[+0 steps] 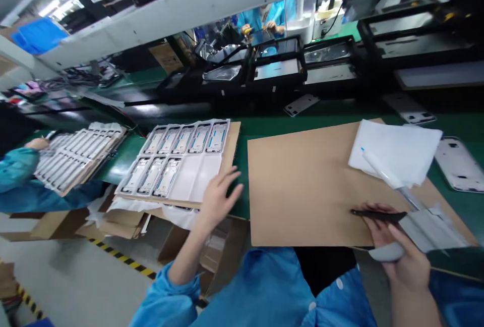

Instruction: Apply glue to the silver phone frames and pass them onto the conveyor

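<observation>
Left of the brown cardboard sheet (298, 191), a white tray (197, 178) holds phone frames (183, 139), five in the far row and three in the near, with the left hand (218, 195) spread and unladen at its near right corner. At the sheet's near right edge, the right hand (410, 261) grasps a dark slim tool (378, 214). Beyond the sheet, black trays (274, 87) hold flat panels (277, 69); white papers (401, 148) cover its far right corner.

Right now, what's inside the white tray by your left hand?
Eight phone-like frames sit in the white tray: five in the far row, three nearer. The left hand hides its near right corner; anything beneath the frames is covered.
</observation>
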Tool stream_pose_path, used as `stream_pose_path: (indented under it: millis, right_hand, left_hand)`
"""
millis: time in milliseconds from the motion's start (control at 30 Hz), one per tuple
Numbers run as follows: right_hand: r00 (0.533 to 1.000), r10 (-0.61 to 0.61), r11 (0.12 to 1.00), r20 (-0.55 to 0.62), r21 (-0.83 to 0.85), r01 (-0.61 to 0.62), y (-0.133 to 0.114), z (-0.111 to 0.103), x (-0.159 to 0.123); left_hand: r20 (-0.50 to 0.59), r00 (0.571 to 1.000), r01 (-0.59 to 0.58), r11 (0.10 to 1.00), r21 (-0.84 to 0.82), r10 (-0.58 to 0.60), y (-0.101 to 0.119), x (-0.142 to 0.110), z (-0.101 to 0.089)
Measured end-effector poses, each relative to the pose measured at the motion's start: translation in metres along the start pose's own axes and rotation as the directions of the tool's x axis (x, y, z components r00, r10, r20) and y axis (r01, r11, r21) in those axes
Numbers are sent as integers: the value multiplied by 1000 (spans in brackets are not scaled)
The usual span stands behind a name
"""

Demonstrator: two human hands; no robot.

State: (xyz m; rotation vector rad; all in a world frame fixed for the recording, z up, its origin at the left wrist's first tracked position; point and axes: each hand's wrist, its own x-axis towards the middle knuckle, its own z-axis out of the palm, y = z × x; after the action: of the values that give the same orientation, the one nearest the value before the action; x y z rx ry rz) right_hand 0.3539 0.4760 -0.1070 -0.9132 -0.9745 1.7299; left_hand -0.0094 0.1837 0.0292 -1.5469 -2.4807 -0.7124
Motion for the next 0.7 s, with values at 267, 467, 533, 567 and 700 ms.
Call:
stream_pose_path:
  millis: [267, 467, 533, 567, 700]
  right_hand:
    - [999, 29, 999, -40, 29, -28, -35, 24, -21]
    - [996, 71, 997, -48, -29, -72, -37, 26, -21]
    - [996, 68, 997, -63, -36, -71, -37, 26, -21]
    - [996, 63, 997, -67, -32, -66, -36, 26, -20]
    - [998, 24, 1000, -65, -2, -25, -30, 26, -18]
  left_hand:
    - [-238, 733, 678, 656, 332, -637, -118, -23, -74]
    - [-207, 651, 740, 551, 386, -730, -142, -38, -69]
    - [-216, 644, 743, 533, 404, -734, -145, -38, -65]
    - [-224, 640, 745, 523, 414, -735, -145, -37, -64]
    - [-237, 633, 747, 501, 437, -737, -138, -23, -76]
